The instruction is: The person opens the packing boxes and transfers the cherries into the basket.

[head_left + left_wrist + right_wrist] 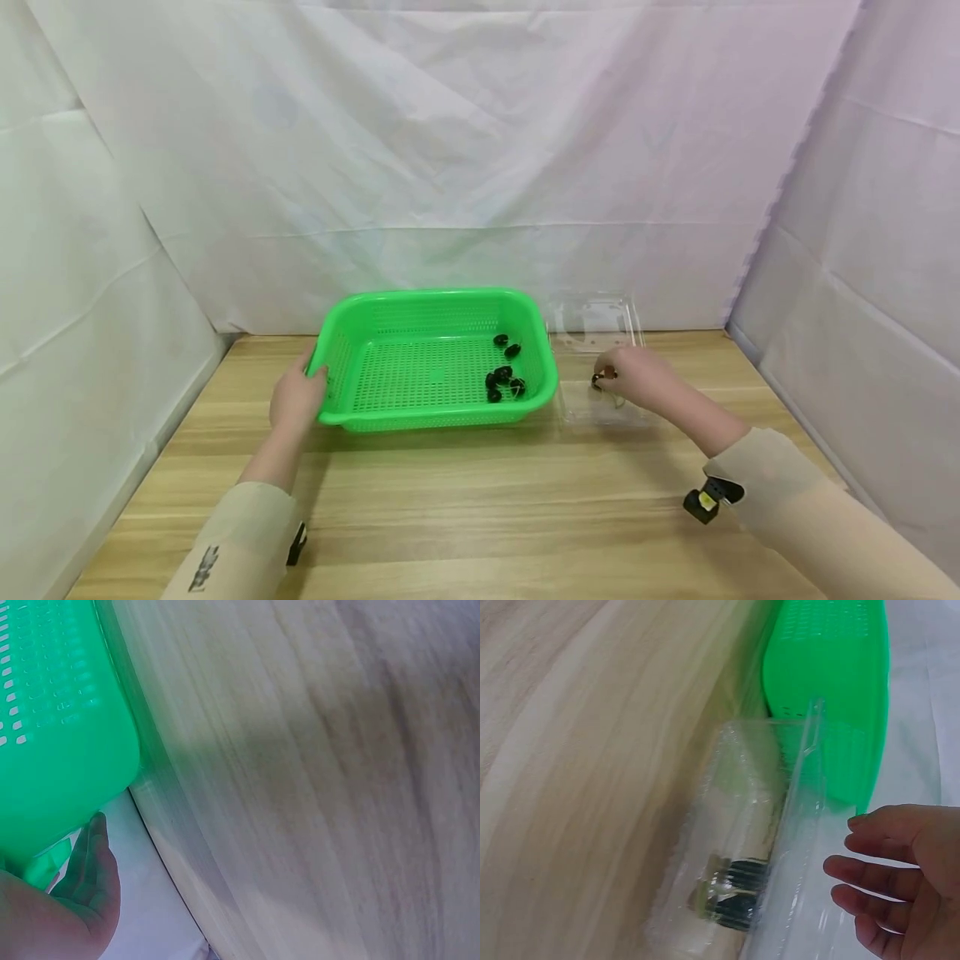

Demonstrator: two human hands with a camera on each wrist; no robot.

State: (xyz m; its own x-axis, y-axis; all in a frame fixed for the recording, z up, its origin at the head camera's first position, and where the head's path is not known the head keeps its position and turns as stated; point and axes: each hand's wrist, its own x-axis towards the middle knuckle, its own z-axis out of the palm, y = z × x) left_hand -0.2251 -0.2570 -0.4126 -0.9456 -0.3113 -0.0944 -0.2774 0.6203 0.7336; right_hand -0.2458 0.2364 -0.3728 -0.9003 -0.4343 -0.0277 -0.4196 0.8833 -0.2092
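My left hand (pixel 294 396) grips the left rim of a green plastic basket (pixel 442 417), thumb on the inside and fingers along the outer wall. Several small, dark, round cherry-like fruits (pixel 503 373) with thin stems lie at the basket's right end. Over a clear plastic box (pixel 592 315) on the right is my right hand (pixel 633 377), with dark fruit showing by its fingertips in the head view. In the right wrist view, that hand's fingers are loosely bent and spread, nothing between them. Dark fruits (pixel 736 909) sit inside the clear box, blurred by its plastic.
The basket and the box stand side by side on a wooden table (pixel 480 508). White cloth (pixel 450 167) hangs behind the table and along both sides. The clear box has its lid up at the back, close to the basket's right wall.
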